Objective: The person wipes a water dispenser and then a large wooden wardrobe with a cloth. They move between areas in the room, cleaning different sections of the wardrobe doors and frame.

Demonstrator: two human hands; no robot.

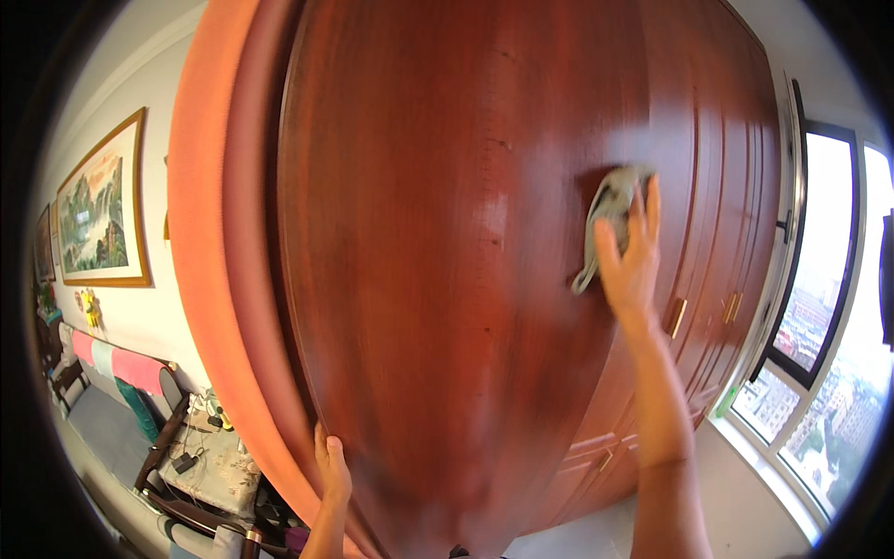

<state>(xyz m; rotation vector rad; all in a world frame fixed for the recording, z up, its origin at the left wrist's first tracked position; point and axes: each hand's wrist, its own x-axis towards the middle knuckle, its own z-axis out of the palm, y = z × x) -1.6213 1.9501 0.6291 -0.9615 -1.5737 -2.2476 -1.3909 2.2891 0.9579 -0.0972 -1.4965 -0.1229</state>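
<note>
A glossy reddish-brown wooden door panel fills the middle of the view. My right hand presses a grey-green cloth against its upper right part, with the fingers spread over the cloth. Part of the cloth hangs loose to the lower left of the thumb. Low on the left, my left hand grips the panel's edge, thumb on the face and fingers around the rim. Several small dark marks run in a vertical line down the panel.
Right of the panel stand wardrobe doors with gold handles. A window is at far right. An orange door frame borders the left. Beyond it are a framed landscape picture, a sofa and a cloth-covered side table.
</note>
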